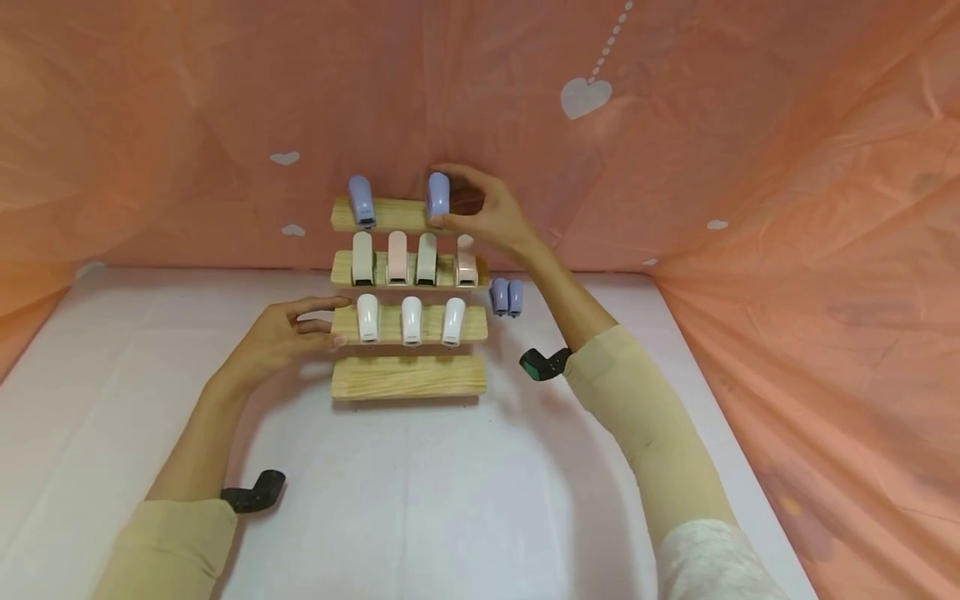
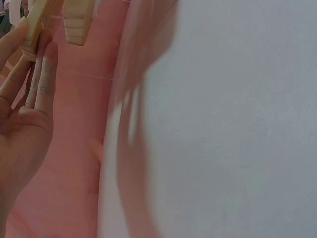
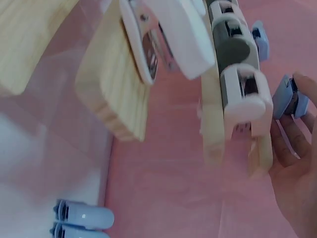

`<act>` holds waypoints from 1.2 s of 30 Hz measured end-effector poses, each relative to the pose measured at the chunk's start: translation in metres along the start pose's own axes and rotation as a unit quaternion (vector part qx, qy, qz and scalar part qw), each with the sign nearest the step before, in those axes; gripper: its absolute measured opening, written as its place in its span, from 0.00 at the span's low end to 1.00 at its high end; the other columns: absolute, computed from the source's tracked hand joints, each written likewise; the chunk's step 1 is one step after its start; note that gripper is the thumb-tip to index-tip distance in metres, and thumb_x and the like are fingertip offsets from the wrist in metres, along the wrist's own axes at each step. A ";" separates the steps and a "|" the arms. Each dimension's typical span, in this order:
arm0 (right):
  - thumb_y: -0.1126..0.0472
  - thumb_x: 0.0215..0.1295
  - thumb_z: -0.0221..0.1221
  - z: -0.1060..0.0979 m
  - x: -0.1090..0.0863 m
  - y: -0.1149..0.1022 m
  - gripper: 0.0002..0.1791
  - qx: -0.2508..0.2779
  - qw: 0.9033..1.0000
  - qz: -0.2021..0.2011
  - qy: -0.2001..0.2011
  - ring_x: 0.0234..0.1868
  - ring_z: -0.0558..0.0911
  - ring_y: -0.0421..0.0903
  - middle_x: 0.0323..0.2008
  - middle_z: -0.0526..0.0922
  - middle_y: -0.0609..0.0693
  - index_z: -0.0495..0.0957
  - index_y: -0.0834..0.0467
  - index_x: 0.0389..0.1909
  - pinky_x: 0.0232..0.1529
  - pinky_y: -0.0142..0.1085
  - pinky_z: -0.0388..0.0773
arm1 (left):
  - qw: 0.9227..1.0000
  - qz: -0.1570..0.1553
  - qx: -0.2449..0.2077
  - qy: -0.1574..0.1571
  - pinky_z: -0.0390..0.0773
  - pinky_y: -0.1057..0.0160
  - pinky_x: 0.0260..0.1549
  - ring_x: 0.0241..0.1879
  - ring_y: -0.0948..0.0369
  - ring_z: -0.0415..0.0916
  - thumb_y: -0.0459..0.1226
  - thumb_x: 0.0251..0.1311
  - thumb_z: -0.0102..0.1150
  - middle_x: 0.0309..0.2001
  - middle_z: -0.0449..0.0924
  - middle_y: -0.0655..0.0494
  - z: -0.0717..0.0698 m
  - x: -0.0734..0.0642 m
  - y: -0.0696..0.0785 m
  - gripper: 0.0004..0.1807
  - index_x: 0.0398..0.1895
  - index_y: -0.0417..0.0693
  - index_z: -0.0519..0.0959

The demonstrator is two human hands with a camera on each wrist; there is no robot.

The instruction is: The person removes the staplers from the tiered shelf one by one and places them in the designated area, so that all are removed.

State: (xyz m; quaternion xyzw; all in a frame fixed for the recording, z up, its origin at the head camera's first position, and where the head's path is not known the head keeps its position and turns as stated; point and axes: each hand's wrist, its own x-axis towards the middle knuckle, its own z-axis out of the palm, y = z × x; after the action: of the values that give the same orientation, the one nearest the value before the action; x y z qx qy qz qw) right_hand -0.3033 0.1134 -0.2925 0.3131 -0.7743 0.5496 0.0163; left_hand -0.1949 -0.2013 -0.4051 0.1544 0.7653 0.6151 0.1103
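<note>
My right hand (image 1: 491,208) pinches a small purple stapler (image 1: 438,197) at the right part of the rack's top shelf, thumb in front and fingers behind; the right wrist view also shows this purple stapler (image 3: 291,97) between the fingers. Another purple stapler (image 1: 361,200) stands at the top shelf's left end. With its thumb and fingers, my left hand (image 1: 281,337) grips the left end of a wooden shelf (image 1: 393,327), second from the bottom. That shelf end (image 2: 32,37) lies between thumb and fingers in the left wrist view.
White staplers (image 1: 411,321) stand on the gripped shelf. Green-grey and pink staplers (image 1: 397,257) fill the shelf above. Two purple staplers (image 1: 507,297) lie on the white tabletop (image 1: 465,500) right of the rack. An orange curtain (image 1: 495,108) hangs close behind.
</note>
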 end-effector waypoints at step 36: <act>0.73 0.54 0.69 -0.051 -0.053 0.010 0.35 -0.064 0.996 0.045 0.031 0.54 0.78 0.60 0.55 0.78 0.65 0.71 0.66 0.65 0.59 0.57 0.73 | 1.000 -0.016 0.023 0.011 0.80 0.69 0.44 0.45 0.66 0.83 0.35 0.58 0.71 0.47 0.85 0.52 -0.002 -0.004 -0.003 0.34 0.68 0.38 0.71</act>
State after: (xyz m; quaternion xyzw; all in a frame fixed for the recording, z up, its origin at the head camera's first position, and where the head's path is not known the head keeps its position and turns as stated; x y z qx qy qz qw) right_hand -0.2817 0.1846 -0.3004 0.2594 -0.8204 0.5084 0.0353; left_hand -0.1919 -0.2057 -0.4075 0.1382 0.7825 0.5973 0.1084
